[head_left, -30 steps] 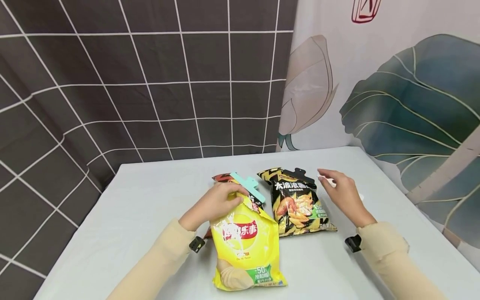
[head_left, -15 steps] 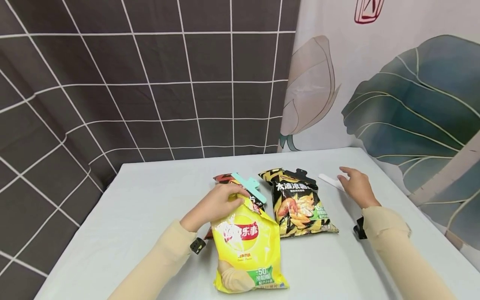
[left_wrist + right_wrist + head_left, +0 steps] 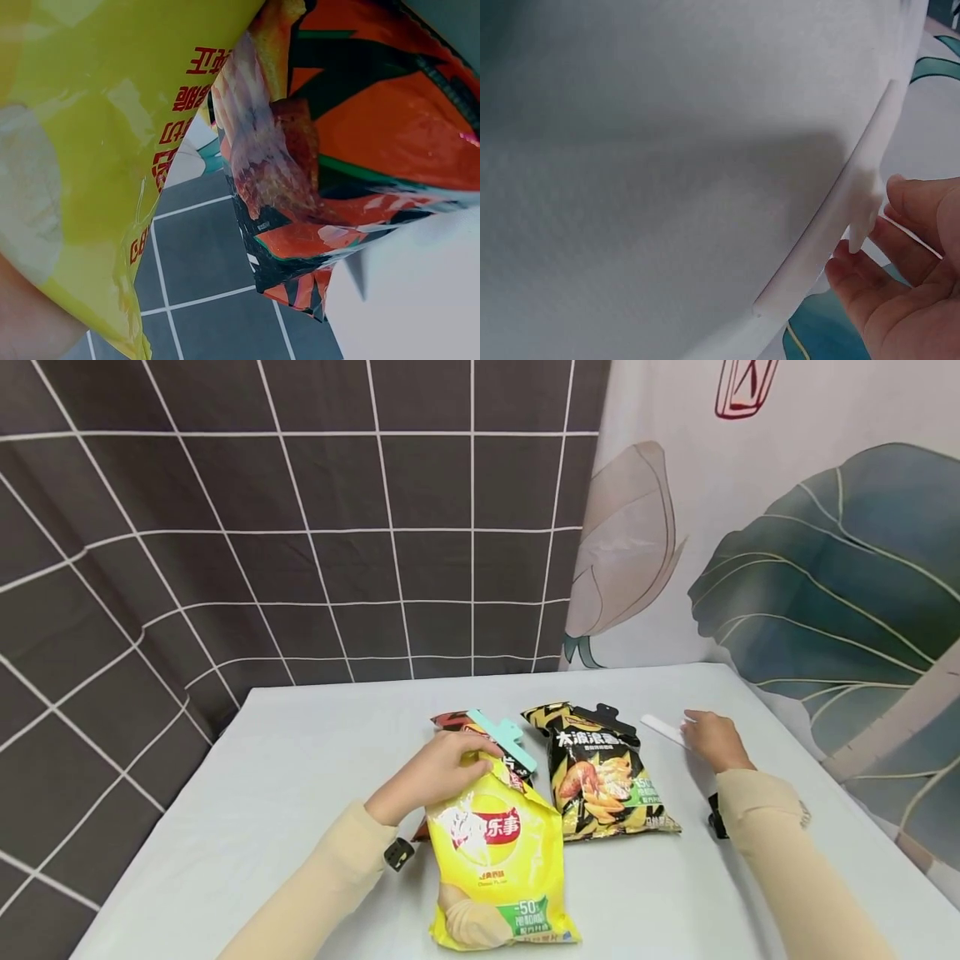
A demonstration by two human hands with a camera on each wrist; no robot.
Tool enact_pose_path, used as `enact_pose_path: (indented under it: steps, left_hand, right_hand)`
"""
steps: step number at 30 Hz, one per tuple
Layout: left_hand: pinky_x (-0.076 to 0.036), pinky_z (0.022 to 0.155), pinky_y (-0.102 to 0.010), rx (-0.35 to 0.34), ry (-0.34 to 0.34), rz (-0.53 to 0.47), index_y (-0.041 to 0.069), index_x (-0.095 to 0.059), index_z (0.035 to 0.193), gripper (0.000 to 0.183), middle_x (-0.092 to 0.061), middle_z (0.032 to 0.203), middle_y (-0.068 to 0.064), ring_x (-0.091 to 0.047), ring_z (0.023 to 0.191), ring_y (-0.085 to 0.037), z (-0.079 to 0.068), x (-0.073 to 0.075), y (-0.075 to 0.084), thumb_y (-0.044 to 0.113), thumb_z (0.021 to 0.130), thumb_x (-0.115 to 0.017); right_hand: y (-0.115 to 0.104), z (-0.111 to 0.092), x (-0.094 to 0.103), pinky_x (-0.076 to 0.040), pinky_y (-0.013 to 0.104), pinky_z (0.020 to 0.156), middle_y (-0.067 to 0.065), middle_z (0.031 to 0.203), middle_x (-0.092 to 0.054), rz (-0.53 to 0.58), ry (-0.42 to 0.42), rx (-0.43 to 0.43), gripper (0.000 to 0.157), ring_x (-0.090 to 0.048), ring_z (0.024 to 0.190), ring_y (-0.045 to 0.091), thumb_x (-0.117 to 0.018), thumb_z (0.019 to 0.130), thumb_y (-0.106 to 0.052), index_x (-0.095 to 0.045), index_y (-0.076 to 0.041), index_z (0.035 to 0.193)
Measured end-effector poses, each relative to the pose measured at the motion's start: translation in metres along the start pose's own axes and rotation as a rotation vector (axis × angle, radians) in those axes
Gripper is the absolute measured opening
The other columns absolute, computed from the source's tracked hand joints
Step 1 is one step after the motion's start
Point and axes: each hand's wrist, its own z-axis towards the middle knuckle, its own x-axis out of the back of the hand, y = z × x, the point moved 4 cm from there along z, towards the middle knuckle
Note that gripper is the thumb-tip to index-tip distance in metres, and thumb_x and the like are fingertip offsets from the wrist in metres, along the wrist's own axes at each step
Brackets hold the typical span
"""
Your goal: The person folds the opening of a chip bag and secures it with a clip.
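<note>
My left hand (image 3: 442, 770) grips the top of a yellow bag of potato chips (image 3: 501, 868), thumb and fingers on its upper edge. Behind that bag lies a red and black chip bag (image 3: 375, 127), with a teal bag clip (image 3: 504, 739) across its top. To the right, a black chip bag (image 3: 600, 777) carries a black bag clip (image 3: 606, 720). On the table lies a white bag clip (image 3: 832, 217). Around its raised tab, my right hand (image 3: 907, 270) has its thumb and fingers parted, fingertips right at the tab.
A white-covered table (image 3: 315, 752) bears everything. Beyond its back edge hangs a dark cloth with a white grid (image 3: 322, 560). A curtain with a leaf and flower print (image 3: 817, 585) hangs at the back right.
My right hand has moved right, away from beside the black chip bag, to the white clip's right end. My left hand stays on the yellow bag. The head view has shifted slightly.
</note>
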Motion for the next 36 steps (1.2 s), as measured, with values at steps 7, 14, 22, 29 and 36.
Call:
enact_pose_path:
  steps: [7,14,22,29,36]
  left_hand:
    - [-0.052,0.089,-0.032,-0.004,0.008,0.0,0.008,-0.071,0.112,0.023,-0.069,0.113,-0.005,-0.06,0.101,-0.016,-0.002,0.001,-0.001,0.01,0.092,-0.061]
    - [-0.052,0.088,-0.031,-0.013,0.014,0.018,0.008,-0.07,0.112,0.022,-0.069,0.112,-0.005,-0.06,0.101,-0.016,-0.002,0.001,-0.002,0.01,0.092,-0.061]
    - [-0.051,0.092,-0.035,-0.004,0.029,0.052,0.007,-0.069,0.114,0.024,-0.069,0.113,-0.005,-0.059,0.104,-0.017,-0.001,0.003,-0.002,0.012,0.092,-0.062]
    - [-0.05,0.094,-0.035,0.023,0.051,0.048,0.009,-0.069,0.111,0.022,-0.069,0.113,-0.003,-0.06,0.107,-0.016,0.0,0.004,-0.003,0.014,0.09,-0.065]
    - [-0.051,0.092,-0.034,0.019,0.063,0.035,0.008,-0.07,0.109,0.021,-0.069,0.111,-0.004,-0.061,0.104,-0.017,-0.001,0.004,-0.004,0.014,0.088,-0.068]
  right_hand:
    - [0.0,-0.004,-0.001,-0.046,0.059,0.087,0.037,0.117,-0.057,-0.042,0.069,0.027,0.032,-0.054,0.106,0.054,-0.054,0.092,0.001,-0.056,0.016,0.12]
    - [0.001,-0.003,-0.001,-0.049,0.052,0.071,0.039,0.107,-0.058,0.004,0.006,0.002,0.029,-0.059,0.09,0.049,-0.051,0.092,0.002,-0.049,0.016,0.117]
    - [0.001,-0.002,0.006,-0.046,0.055,0.077,0.039,0.106,-0.055,0.023,-0.027,0.005,0.024,-0.055,0.094,0.049,-0.048,0.091,0.001,-0.048,0.015,0.11]
    - [-0.002,-0.004,0.02,-0.045,0.056,0.077,0.04,0.106,-0.054,0.026,-0.012,0.036,0.021,-0.053,0.093,0.05,-0.05,0.091,0.001,-0.049,0.015,0.106]
    - [-0.014,-0.006,0.04,-0.042,0.062,0.086,0.046,0.11,-0.052,-0.01,-0.011,0.119,0.042,-0.051,0.101,0.057,-0.054,0.09,-0.004,-0.045,0.028,0.117]
